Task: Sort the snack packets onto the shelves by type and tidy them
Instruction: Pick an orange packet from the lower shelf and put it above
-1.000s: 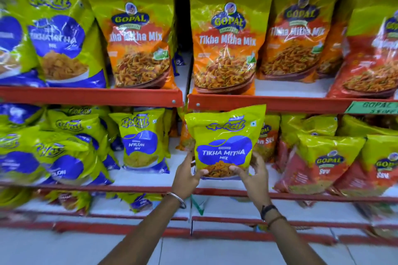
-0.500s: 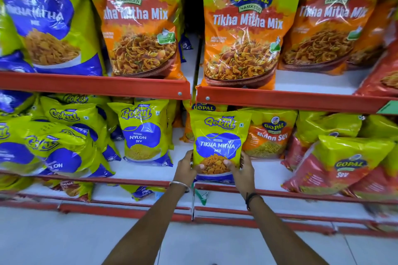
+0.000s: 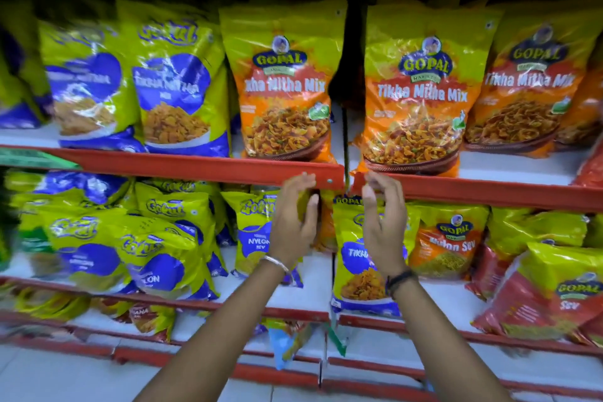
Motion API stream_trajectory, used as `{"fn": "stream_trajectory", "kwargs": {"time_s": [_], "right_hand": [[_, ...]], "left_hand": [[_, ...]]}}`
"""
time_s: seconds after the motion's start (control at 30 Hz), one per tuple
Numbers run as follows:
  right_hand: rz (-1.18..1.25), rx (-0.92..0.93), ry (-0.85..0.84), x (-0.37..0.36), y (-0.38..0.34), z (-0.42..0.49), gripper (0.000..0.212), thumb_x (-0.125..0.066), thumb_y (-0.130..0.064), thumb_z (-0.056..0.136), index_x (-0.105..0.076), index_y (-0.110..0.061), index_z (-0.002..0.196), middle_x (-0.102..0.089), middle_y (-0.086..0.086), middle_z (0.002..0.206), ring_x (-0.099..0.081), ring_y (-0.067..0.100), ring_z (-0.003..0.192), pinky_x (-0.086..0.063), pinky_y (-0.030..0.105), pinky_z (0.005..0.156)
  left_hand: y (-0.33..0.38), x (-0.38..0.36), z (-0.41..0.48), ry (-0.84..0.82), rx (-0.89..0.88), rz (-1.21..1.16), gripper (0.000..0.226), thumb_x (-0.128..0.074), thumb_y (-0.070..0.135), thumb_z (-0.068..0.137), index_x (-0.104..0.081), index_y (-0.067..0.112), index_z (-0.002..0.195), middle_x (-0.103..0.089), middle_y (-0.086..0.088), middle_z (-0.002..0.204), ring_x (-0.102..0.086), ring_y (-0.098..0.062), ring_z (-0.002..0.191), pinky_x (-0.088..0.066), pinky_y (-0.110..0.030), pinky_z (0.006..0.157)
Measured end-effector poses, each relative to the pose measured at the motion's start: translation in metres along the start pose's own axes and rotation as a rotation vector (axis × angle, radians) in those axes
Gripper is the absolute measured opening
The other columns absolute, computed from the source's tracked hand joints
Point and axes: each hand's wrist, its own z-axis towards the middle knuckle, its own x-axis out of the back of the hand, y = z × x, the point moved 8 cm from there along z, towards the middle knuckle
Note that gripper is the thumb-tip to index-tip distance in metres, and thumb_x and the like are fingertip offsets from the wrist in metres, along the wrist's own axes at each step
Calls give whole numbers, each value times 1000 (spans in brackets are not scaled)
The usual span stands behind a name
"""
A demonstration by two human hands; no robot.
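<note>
Before the middle shelf (image 3: 208,166), two empty hands, left (image 3: 293,222), right (image 3: 385,225), fingers loosely spread; three orange packets (image 3: 284,85) above

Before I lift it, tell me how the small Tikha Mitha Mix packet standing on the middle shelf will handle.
The small Tikha Mitha Mix packet is probably light: it looks puffy with loose snack. Its glossy film catches glare, so a one-sided grip may slip. Standing upright on a narrow base between the left hand and right hand, neither touching it, it could tip if nudged.
</note>
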Motion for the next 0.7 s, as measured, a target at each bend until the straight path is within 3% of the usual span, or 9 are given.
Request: {"fn": "stream_trajectory", "kwargs": {"time_s": [0.1,0.2,0.27,0.37,0.47,0.57,0.7], "right_hand": [[59,83,34,-26,-46,44,21,-50,-27,94,-55,-22,114,-51,-14,105,-53,5,99,-43,22,89],[40,48,-40,-58,-53,81,36,-54,-32,92,-50,-16,124,-54,6,120,-54,15,112,-46,36,97],[-13,-45,-146,-81,-45,97,58,-56,-40,89,-39,-12,137,-46,12,138,-46,20,127,-41,42,106],[-51,-170,-330,-104,-37,103,87,-55,-58,84,-15,-16,149,-23,5,158,-25,20,144,-27,42,117],[-98,-230,-481,-113,-21,99,99,-50,-66,79,-1,-22,152,-11,0,162,-16,19,146,-22,31,109],[-154,-243,-473,-111,-8,100,102,-54,-74,72,-14,-24,151,-24,0,159,-25,20,145,-28,37,113],[-81,-201,-375,-104,-15,93,92,-62,-70,69,-31,-27,144,-45,1,147,-43,20,135,-39,51,108]], "left_hand": [[16,49,57,199,-90,44,21,-53,5,90,-55,5,111,-56,-10,118,-50,-26,118,-36,-31,106],[11,85,100,302,-66,5,31,-51,9,91,-49,3,121,-47,-5,126,-45,-17,121,-35,-32,106],[-13,90,120,258,50,-6,44,-51,20,91,-41,3,130,-42,-3,133,-41,-14,126,-35,-35,109],[-53,80,130,62,327,-88,66,-55,42,87,-31,9,138,-41,-8,142,-43,-20,131,-39,-41,108],[-72,68,121,-188,469,-85,69,-65,34,86,-28,9,139,-49,-11,136,-51,-24,124,-45,-35,98],[-76,68,119,-280,466,-65,74,-69,33,83,-26,11,140,-52,-9,134,-53,-23,120,-45,-32,93],[-74,75,119,-201,439,-144,72,-75,22,78,-33,10,136,-55,-7,128,-55,-22,118,-45,-32,93]]}}
